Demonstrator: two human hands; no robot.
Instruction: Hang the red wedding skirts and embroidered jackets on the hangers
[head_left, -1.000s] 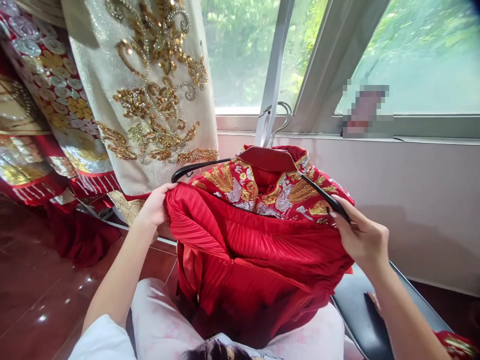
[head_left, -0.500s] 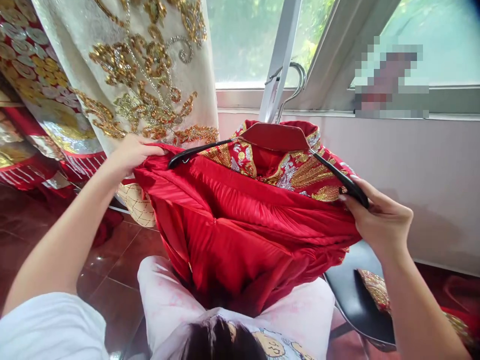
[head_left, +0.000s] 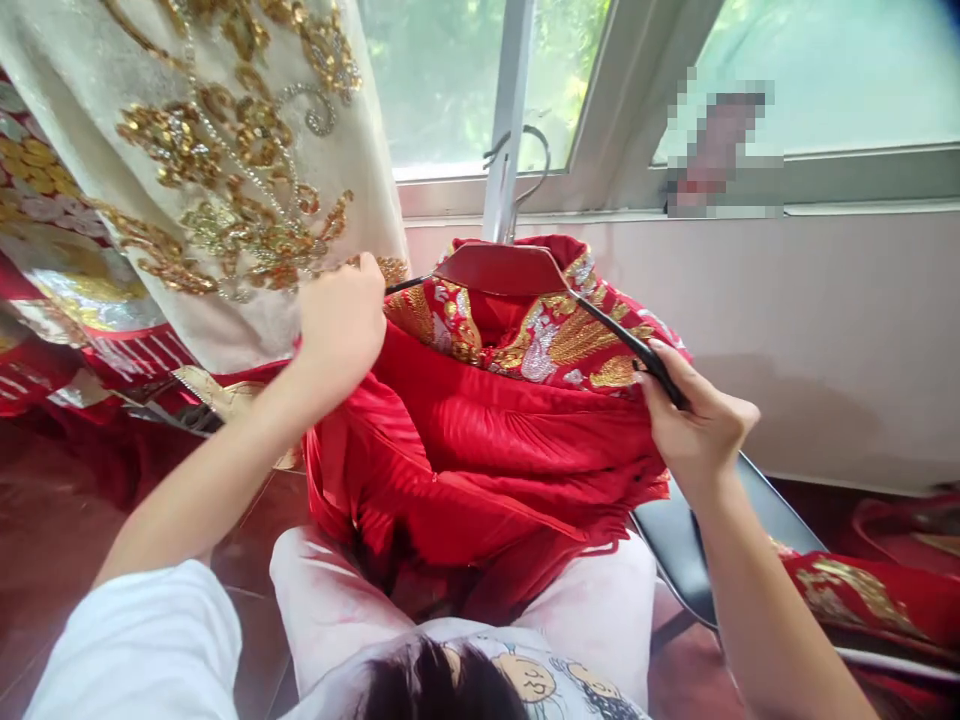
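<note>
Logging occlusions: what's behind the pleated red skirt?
Embroidered red jacket, collar and upper front visible above the pleated red skirt. Anything lower is covered; can't tell.

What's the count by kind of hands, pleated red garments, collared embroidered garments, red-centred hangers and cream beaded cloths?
Left hand and right hand: 2
Pleated red garment: 1
Collared embroidered garment: 1
Red-centred hanger: 1
Cream beaded cloth: 1
Total: 6
</note>
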